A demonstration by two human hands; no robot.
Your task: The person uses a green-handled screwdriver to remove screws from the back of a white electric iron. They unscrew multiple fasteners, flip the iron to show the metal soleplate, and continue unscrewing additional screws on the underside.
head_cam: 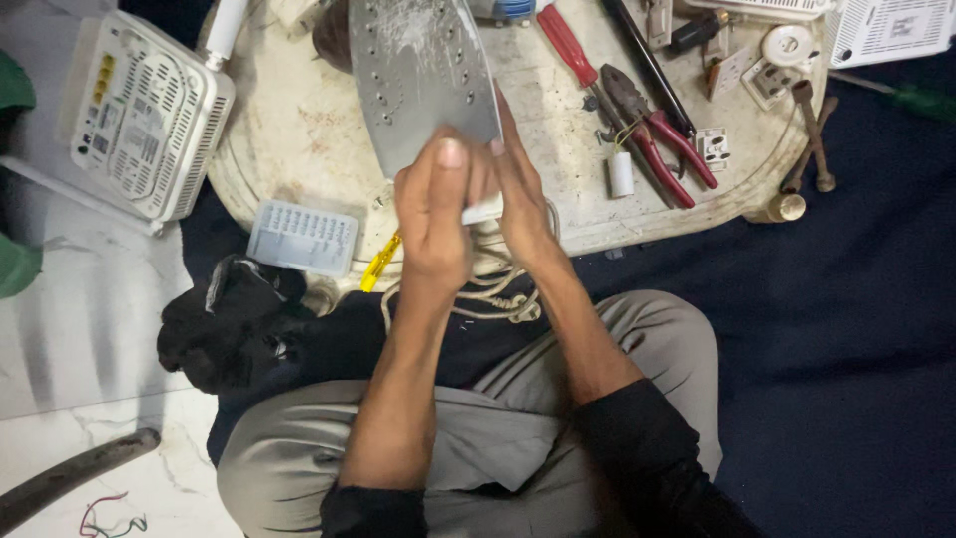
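A clothes iron stands on end over the round white tray, its scratched metal soleplate (418, 75) facing me. My left hand (435, 209) grips the iron's lower end, thumb up against the plate's edge. My right hand (520, 194) holds the same lower end from the right side, fingers flat along the plate. A pale braided cord (498, 294) hangs in loops below my hands over my lap. A yellow-handled screwdriver (380, 263) pokes out under my left wrist.
The round tray (289, 139) carries red-handled pliers (662, 139), a red screwdriver (568, 45), a small white capacitor (620, 172) and switch parts. A white router (144, 115) lies at left, a small grey box (302, 237) and black cloth (224, 319) near my knee.
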